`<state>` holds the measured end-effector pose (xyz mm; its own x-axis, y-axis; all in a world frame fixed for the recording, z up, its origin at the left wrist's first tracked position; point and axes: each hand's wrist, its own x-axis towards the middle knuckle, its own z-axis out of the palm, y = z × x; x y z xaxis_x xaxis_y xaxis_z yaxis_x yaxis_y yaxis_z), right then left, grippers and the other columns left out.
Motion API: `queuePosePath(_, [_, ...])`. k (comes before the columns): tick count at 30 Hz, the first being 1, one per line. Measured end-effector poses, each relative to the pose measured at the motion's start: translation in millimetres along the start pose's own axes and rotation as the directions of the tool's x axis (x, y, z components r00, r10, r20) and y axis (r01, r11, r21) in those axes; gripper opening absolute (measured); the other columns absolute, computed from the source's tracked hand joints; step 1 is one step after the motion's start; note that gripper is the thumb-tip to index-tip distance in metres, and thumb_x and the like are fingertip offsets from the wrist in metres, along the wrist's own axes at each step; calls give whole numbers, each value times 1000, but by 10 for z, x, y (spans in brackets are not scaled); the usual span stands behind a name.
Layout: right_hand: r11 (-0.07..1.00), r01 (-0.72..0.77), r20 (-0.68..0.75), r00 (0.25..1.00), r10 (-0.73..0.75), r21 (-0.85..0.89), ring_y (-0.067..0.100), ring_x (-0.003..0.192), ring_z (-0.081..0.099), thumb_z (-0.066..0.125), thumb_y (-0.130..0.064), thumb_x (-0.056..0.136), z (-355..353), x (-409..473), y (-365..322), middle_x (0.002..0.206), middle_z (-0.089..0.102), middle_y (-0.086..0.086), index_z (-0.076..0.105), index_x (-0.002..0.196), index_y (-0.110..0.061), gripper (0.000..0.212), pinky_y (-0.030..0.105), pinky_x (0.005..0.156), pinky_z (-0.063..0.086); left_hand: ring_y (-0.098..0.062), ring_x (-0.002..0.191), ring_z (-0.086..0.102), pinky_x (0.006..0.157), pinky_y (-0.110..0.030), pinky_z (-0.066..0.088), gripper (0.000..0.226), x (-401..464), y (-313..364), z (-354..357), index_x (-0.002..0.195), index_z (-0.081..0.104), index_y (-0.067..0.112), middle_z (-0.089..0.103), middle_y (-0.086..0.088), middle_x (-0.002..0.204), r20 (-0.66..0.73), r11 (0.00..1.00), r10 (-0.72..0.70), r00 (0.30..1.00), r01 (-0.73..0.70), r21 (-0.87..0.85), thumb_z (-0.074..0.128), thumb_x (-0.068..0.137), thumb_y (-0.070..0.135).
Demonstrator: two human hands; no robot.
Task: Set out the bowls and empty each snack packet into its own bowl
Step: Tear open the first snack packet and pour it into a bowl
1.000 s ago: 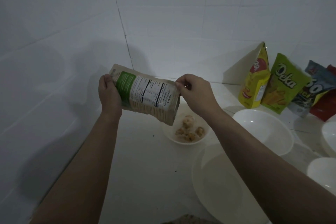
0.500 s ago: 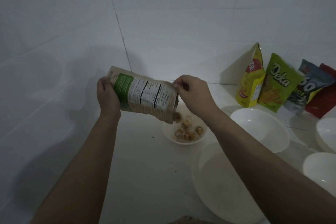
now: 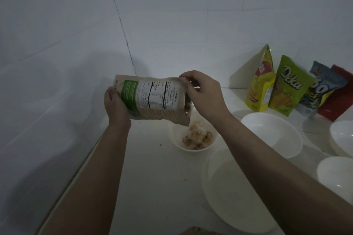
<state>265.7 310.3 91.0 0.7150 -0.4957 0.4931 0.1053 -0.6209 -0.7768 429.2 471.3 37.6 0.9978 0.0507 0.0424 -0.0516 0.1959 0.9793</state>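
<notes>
1. Packet (image 3: 152,99) held on its side in the air between both hands, above and just left of small bowl (image 3: 194,137); open end at right, tipped down toward that bowl.
2. Left hand (image 3: 116,105) at packet's sealed left end, right hand (image 3: 204,95) at its upper right corner by the mouth.
3. Chips (image 3: 196,136) heaped in small bowl; a few more visible at packet mouth. Whether any are in mid-fall: cannot tell.
4. Small bowl's far rim hidden behind packet's lower corner.
5. Large bowl (image 3: 229,192) nearest the camera partly covered by right forearm. Another bowl (image 3: 271,133) behind it in full view; two more bowls (image 3: 342,139) (image 3: 336,175) cut off at right edge.
6. Four packets leaning on wall at back right: yellow (image 3: 261,84), green (image 3: 288,86), blue (image 3: 321,89), red (image 3: 338,97). Blue and red overlapped, print mostly unreadable. Dim light overall.
7. Left hand: fingers wrapped round packet's end, firm grip; fingertips hidden behind it.
8. Right hand: thumb and fingers pinching packet's top edge, other fingers curled.
9. White table (image 3: 152,187) under everything, a few dark crumbs on it.
</notes>
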Motion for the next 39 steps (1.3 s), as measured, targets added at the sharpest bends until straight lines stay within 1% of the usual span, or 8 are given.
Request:
queuePosePath(4, [1000, -1, -114, 993, -1, -20, 4, 86, 63, 55, -14, 95, -331, -67, 30, 92, 67, -13, 71, 102, -17, 17, 15, 75, 51, -17, 105, 63, 87, -30, 55, 39, -244, -48, 317, 129, 51, 8, 61, -10, 119, 97, 996, -37, 995, 44, -74, 31, 106, 32])
queuePosePath(7, [998, -57, -217, 975, 47, -40, 2, 82, 63, 56, -15, 95, -703, -165, 136, 87, 66, -14, 71, 101, -17, 16, 13, 71, 49, -14, 95, 64, 74, -24, 55, 32, -508, -115, 664, 119, 54, 11, 63, -5, 107, 189, 994, -59, 980, 76, -80, 31, 106, 30])
queuePosePath(10, [989, -126, -304, 947, 99, -71, -7, 78, 60, 56, -14, 94, -1083, -309, 284, 84, 65, -16, 70, 98, -19, 15, 7, 68, 44, -18, 97, 63, 80, -30, 54, 30, -797, -184, 1014, 112, 55, 14, 63, -4, 103, 277, 995, -55, 959, 76, -65, 31, 106, 30])
queuePosePath(13, [978, -170, -341, 933, 119, -124, -12, 77, 58, 56, -14, 94, -1404, -466, 460, 81, 63, -20, 69, 98, -18, 15, 7, 69, 44, -5, 82, 57, 69, -18, 47, 28, -1087, -206, 1302, 109, 52, 14, 57, 4, 91, 313, 998, -22, 950, 38, -43, 30, 106, 30])
queuePosePath(23, [874, -277, -63, 959, 276, -398, 12, 76, 50, 60, -15, 93, -2043, -605, 923, 82, 63, 0, 70, 91, -8, 12, 0, 58, 33, 4, 54, 39, 55, -19, 35, 34, -1539, -179, 1688, 73, 36, 26, 41, 8, 69, 328, 939, 255, 909, -314, 139, 30, 105, 34])
queuePosePath(30, [906, -307, -90, 952, 294, -290, 15, 81, 61, 60, -13, 94, -2028, -638, 1106, 88, 72, 4, 71, 90, -8, 13, -1, 60, 35, 2, 54, 39, 54, -18, 33, 31, -1570, -89, 1670, 80, 40, 18, 41, 7, 68, 347, 887, 312, 885, -402, 227, 31, 105, 34])
queuePosePath(34, [917, -283, -72, 959, 274, -282, 16, 83, 63, 61, -16, 94, -2012, -635, 1139, 86, 68, 0, 71, 91, -10, 12, 20, 61, 36, -7, 61, 41, 60, -29, 36, 32, -1557, -108, 1632, 84, 42, 15, 43, 6, 69, 333, 880, 319, 887, -408, 244, 31, 105, 36])
queuePosePath(39, [928, -266, -144, 961, 236, -262, 12, 81, 57, 60, -17, 94, -2017, -617, 1150, 86, 65, -5, 71, 92, -12, 12, 23, 66, 34, -9, 62, 42, 61, -31, 36, 32, -1551, -77, 1648, 80, 42, 20, 44, 6, 70, 342, 878, 321, 883, -413, 243, 31, 104, 37])
